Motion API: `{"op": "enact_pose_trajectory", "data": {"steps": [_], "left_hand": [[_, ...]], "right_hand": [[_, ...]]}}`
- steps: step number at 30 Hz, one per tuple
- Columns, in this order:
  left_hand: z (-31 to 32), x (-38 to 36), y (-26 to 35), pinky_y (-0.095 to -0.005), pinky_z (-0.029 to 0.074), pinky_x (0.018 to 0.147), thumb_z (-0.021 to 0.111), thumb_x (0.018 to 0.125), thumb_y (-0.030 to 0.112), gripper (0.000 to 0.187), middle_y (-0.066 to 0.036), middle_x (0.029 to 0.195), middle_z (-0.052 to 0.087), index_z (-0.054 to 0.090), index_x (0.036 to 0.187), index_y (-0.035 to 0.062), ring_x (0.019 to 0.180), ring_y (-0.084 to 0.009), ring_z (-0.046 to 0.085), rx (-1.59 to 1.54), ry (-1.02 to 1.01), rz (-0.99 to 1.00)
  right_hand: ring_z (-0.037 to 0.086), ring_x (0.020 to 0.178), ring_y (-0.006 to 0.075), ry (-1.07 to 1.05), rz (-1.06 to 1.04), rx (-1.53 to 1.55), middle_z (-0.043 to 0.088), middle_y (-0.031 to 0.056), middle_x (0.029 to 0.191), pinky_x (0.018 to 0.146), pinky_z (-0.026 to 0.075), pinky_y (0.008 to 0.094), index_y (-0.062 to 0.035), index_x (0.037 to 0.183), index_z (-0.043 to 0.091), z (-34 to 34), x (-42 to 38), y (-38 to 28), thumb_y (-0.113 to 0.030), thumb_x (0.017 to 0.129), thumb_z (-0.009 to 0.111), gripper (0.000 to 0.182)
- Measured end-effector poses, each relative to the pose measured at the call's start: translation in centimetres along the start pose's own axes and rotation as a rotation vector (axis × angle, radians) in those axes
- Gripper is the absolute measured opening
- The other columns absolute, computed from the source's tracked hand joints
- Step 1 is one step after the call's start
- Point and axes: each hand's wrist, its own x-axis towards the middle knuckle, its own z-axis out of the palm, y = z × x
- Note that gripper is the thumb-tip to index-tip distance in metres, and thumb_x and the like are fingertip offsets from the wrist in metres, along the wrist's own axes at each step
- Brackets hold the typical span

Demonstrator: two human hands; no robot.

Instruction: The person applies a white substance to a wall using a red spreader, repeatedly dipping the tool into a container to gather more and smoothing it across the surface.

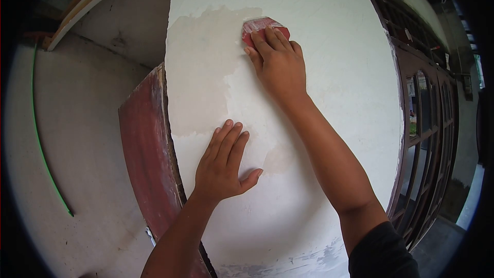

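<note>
My right hand (280, 64) presses a piece of red sandpaper (260, 24) flat against the white wall (329, 36), its fingers lying over the sheet. White dust covers the upper part of the sandpaper, and its underside is hidden. Lower and to the left, my left hand (221, 167) rests on the same wall with the thumb spread and nothing held. A beige-grey patch (200, 72) with a ragged edge spreads over the wall to the left of the sandpaper. Another faint patch (278, 158) shows right of my left thumb.
A reddish-brown panel (144, 144) with a worn edge stands just left of the wall. Farther left, a thin green strip (40, 139) hangs against a grey wall. Dark wooden framed glass panes (424, 139) line the right side. Grey smears (298, 265) mark the lower wall.
</note>
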Motion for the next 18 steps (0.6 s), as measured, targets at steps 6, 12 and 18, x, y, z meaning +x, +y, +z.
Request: {"op": "enact_pose_trajectory", "data": {"steps": [6, 12, 18], "left_hand": [[0.0, 0.2, 0.0, -0.0524, 0.041, 0.118, 0.076, 0.081, 0.040, 0.068, -0.023, 0.142, 0.056, 0.061, 0.131, -0.0038, 0.142, -0.0383, 0.048, -0.004, -0.004, 0.001], [0.0, 0.2, 0.0, -0.0526, 0.041, 0.118, 0.076, 0.082, 0.040, 0.068, -0.023, 0.143, 0.056, 0.061, 0.131, -0.0040, 0.142, -0.0383, 0.048, -0.003, 0.010, 0.005], [0.0, 0.2, 0.1, -0.0526, 0.042, 0.117, 0.076, 0.082, 0.040, 0.068, -0.022, 0.143, 0.056, 0.061, 0.132, -0.0034, 0.143, -0.0383, 0.048, -0.010, 0.003, 0.001]], "right_hand": [[0.064, 0.123, 0.0295, 0.072, -0.016, 0.007, 0.071, 0.0182, 0.128, 0.100, 0.046, 0.0461, -0.0077, 0.120, 0.074, 0.8, 2.3, 0.2, -0.038, 0.101, 0.063, 0.038], [0.065, 0.123, 0.0290, -0.020, 0.013, -0.007, 0.070, 0.0181, 0.128, 0.101, 0.046, 0.0470, -0.0080, 0.121, 0.074, 0.4, 0.3, -0.7, -0.037, 0.100, 0.065, 0.037], [0.065, 0.124, 0.0305, 0.047, 0.037, -0.006, 0.070, 0.0191, 0.129, 0.102, 0.046, 0.0476, -0.0082, 0.124, 0.073, -0.7, 0.2, -0.4, -0.039, 0.100, 0.064, 0.039]]}}
